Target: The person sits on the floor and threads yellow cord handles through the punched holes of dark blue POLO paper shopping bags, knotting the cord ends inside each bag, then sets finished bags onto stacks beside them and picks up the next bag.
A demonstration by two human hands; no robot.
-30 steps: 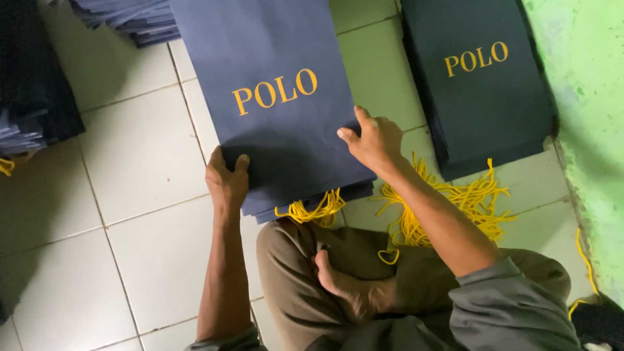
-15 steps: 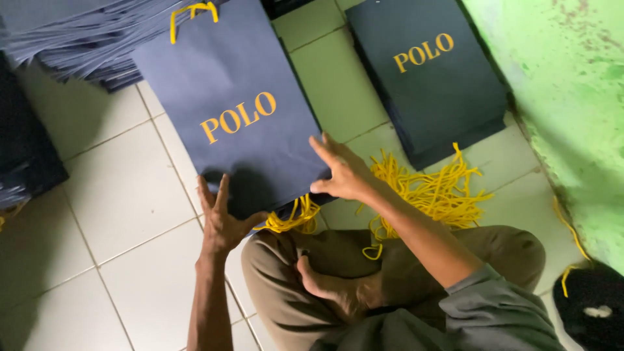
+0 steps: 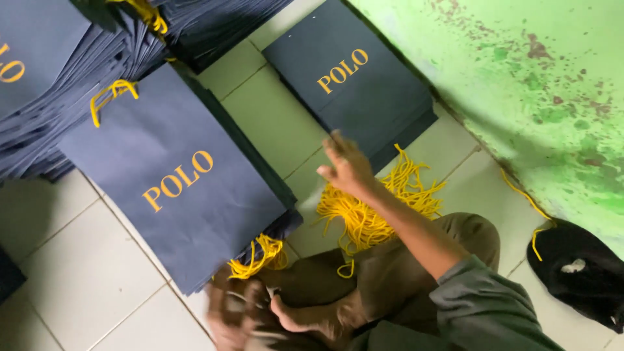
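White floor tiles by a stained green wall [image 3: 520,84], person seated cross-legged. Right hand [image 3: 348,166] hovers fingers spread, empty, over the loose yellow cord pile [image 3: 374,208], kept within reach. Left hand [image 3: 234,312] is low by the knee, blurred, grip unclear, beside the flat navy paper bag [image 3: 175,182] with more cords [image 3: 260,255] at its near edge.

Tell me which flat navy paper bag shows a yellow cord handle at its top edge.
The big navy bag at centre-left; the bag by the green wall shows none.
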